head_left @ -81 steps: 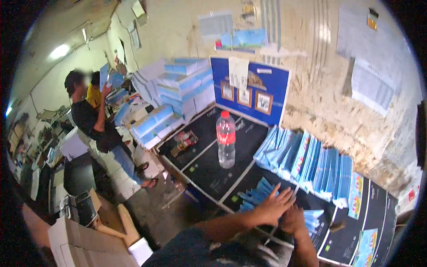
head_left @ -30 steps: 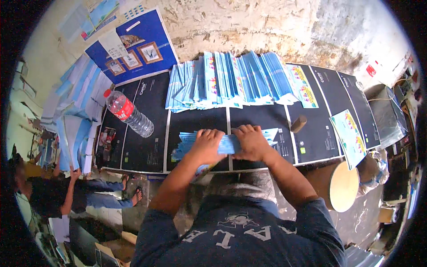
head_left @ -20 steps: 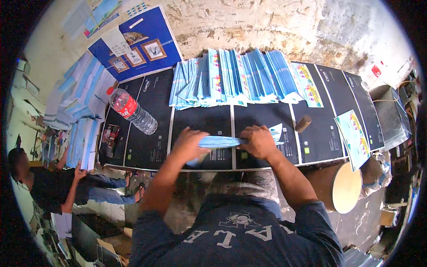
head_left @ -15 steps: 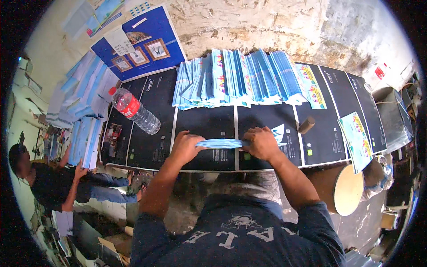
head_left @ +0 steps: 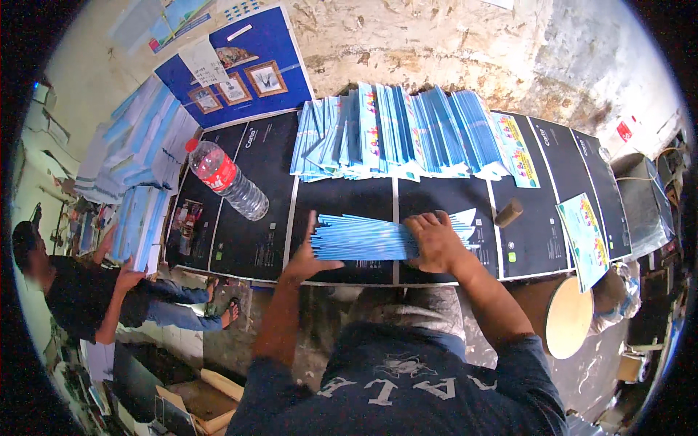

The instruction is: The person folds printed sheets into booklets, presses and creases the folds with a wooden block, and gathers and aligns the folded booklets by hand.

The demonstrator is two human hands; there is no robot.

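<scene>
A stack of thin blue booklets [head_left: 362, 238] lies between my hands near the table's front edge, its many edges fanned toward me. My right hand [head_left: 438, 243] is closed over the right end of the stack, fingers bent on top. At the left end, my left hand [head_left: 308, 254] is spread, with fingers up and thumb stretched below, right beside the booklets' ends. White-and-blue corners of sheets [head_left: 464, 222] stick out past my right hand. Just right of them lies a short brown cylinder [head_left: 509, 212].
A long row of blue booklets [head_left: 407, 134] stands against the wall. A plastic bottle with red cap [head_left: 227, 180] stands left; a colourful booklet [head_left: 583, 240] overhangs the table [head_left: 331, 196] at right. At far left, another person [head_left: 80, 301] handles a paper stack [head_left: 138, 225]. A round stool [head_left: 570, 318] is below right.
The booklet stack, earlier a narrow bundle gripped at both ends, now shows a broad fan of edges. My left hand has loosened and spread its fingers. The view has shifted slightly.
</scene>
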